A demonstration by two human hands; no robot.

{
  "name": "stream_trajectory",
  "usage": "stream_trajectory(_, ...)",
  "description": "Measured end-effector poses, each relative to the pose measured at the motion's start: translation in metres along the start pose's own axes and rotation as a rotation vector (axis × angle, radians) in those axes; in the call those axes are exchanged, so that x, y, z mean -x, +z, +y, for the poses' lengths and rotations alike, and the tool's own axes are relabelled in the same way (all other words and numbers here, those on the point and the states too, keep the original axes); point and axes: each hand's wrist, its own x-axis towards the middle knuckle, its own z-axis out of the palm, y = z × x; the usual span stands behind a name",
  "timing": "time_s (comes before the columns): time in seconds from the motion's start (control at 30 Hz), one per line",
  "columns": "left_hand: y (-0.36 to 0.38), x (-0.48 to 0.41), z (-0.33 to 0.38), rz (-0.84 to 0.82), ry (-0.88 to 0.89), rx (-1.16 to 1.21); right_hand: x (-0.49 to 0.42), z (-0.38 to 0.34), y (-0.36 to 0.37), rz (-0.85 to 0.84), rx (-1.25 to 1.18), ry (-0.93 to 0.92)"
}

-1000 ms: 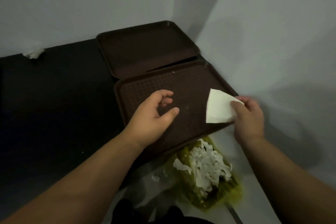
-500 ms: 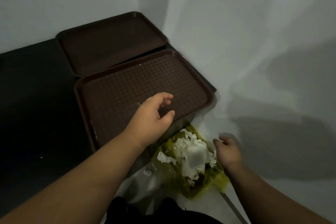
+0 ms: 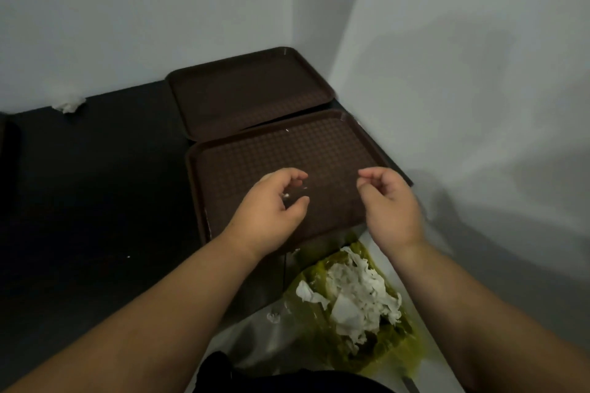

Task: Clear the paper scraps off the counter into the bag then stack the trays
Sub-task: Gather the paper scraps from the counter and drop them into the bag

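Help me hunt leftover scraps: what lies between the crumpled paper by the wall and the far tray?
Nothing but bare dark counter, seen in the head view; the crumpled paper and far tray sit apart.

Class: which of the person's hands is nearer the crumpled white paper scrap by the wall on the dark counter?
Left. The left hand is over the near brown plastic tray, to the right of the crumpled white paper scrap; the right hand is even farther right.
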Motion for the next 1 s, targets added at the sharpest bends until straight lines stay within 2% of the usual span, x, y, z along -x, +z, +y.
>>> stream_trajectory(0.17,-0.051,0.011,-0.02,0.143,-0.089,-0.009,-0.001,-0.042,0.057,-0.201,-0.024,-0.095)
stream_trajectory(0.33,-0.107,0.043,-0.078,0.273,-0.259,-0.009,0.022,-0.065,0.138,-0.534,0.032,-0.125)
stream_trajectory(0.43,-0.136,0.071,-0.124,0.375,-0.411,-0.089,0.041,-0.067,0.195,-0.765,0.181,-0.111)
stream_trajectory(0.57,-0.176,0.092,-0.18,0.481,-0.608,-0.133,0.067,-0.072,0.266,-0.893,0.285,-0.014)
stream_trajectory(0.67,-0.197,0.089,-0.213,0.449,-0.642,-0.176,0.075,-0.071,0.31,-0.901,0.367,-0.034)
stream_trajectory(0.87,-0.223,0.035,-0.249,0.435,-0.575,-0.317,0.035,-0.06,0.384,-0.69,0.495,-0.13)
stream_trajectory(1.0,-0.264,-0.034,-0.28,0.423,-0.543,-0.425,0.006,-0.058,0.433,-0.591,0.527,-0.261)
